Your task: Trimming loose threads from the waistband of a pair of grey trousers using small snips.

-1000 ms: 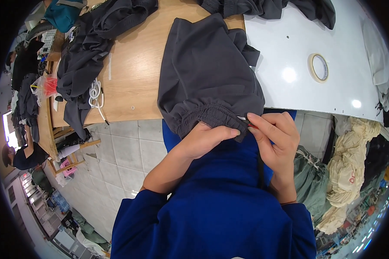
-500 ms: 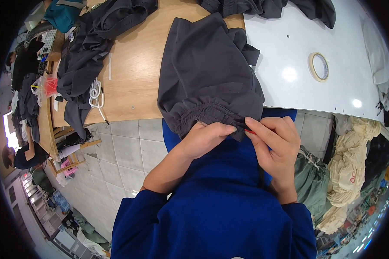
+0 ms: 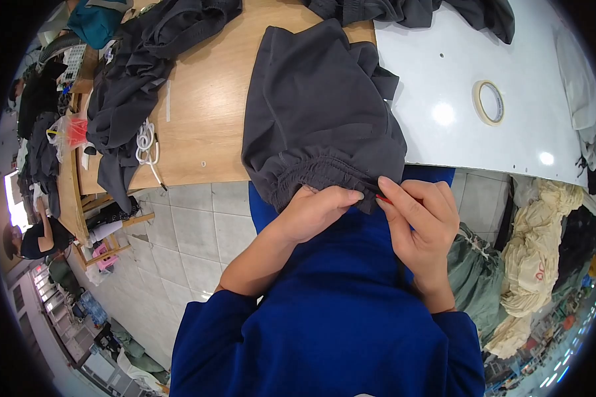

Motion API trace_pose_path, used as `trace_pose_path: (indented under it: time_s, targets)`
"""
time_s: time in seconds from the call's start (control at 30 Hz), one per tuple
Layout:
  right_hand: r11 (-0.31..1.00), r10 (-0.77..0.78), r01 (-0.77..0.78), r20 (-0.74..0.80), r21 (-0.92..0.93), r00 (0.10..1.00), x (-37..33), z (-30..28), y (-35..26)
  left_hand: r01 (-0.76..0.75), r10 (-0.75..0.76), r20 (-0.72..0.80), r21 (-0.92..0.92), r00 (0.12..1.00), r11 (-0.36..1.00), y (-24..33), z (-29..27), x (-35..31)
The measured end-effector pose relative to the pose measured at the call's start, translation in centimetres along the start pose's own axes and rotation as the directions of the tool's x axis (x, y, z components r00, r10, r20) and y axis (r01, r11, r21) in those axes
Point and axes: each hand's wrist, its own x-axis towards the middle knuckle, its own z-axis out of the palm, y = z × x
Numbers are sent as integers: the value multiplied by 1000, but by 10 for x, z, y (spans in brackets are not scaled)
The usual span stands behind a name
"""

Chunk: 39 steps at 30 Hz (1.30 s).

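From my remote seat I am watching the dark grey garment (image 3: 324, 99) lying in the upper middle of the frame, its gathered edge hanging over the front of the wooden table (image 3: 208, 86) toward the centre. The left hand (image 3: 318, 212) is closing its thumb and fingers narrowly on that gathered edge, most of its fingers hiding under the cloth. The right hand (image 3: 424, 225) is pinching a slim red thing (image 3: 384, 198) against the same edge; the cloth and fingertips are blocking the rest of it, so I am not making out its kind. To the upper left, a heap of dark clothes (image 3: 129, 86) is covering part of the table, with a coiled white cord (image 3: 146, 149) lying just beside it. More dark clothes (image 3: 410, 13) are lying along the top edge of the frame. At the upper right, a tape roll (image 3: 478, 106) is resting flat on the white table (image 3: 437, 79), well apart from both hands. As for containers, a clear plastic bag (image 3: 59, 134) at the left is holding something red, while a cream sack (image 3: 533, 251) and a green sack (image 3: 473, 274) are slumping at the lower right, their contents not showing.
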Motion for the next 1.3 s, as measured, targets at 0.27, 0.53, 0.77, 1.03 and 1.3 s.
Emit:
trace_pose_path:
  time_s: [0.27,0.53,0.77,1.03,1.3]
  targets:
    - [998,-45,45,-8,-32,999,0,-1,2,-19,20,21,-29,1000,999,2,6,0]
    - [999,-38,38,2,0,999,-2,-2,5,-17,18,46,-21,999,1000,-1,0,1]
    - [885,254,-249,41,393,966,0,-5,0,-60,60,50,4,997,998,-4,8,2]
    - [933,-298,296,-24,203,954,-2,22,2,-18,18,-45,11,999,1000,10,21,5]
    - [829,-370,237,179,506,912,-14,12,-1,-41,85,187,-231,979,972,13,1,13]
